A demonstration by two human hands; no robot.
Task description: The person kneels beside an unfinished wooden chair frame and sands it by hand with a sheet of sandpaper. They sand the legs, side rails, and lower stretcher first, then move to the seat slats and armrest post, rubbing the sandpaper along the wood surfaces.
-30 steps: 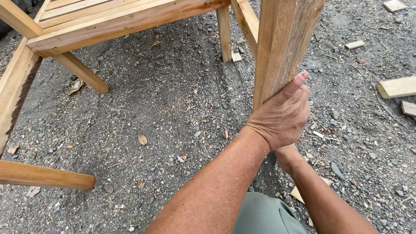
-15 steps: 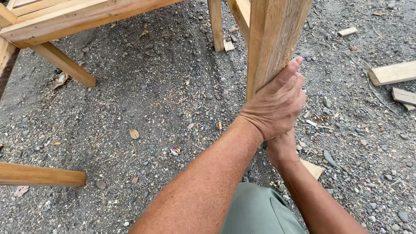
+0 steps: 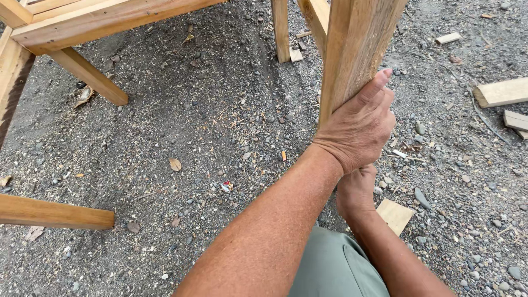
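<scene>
An upright wooden post [image 3: 357, 44] rises out of the top of the head view, right of centre. My left hand [image 3: 360, 129] is wrapped around it from the front, with one finger stretched up along its right edge. My right hand [image 3: 356, 190] sits just below, mostly hidden under the left wrist, closed around the post's lower part. The foot of the post is hidden behind my hands. My knee in green trousers [image 3: 330, 269] is at the bottom edge.
A wooden frame [image 3: 110, 16] spans the top left, with a slanted leg [image 3: 91, 77] and a straight leg [image 3: 280, 30] on the gravel ground [image 3: 209, 137]. A beam end [image 3: 55, 213] juts in at lower left. Wood offcuts lie by my hands [image 3: 395, 214] and at the right [image 3: 503, 92].
Both hands keep their hold on the post. The view has drifted a little, so the frame and ground sit slightly higher and further left in the picture.
</scene>
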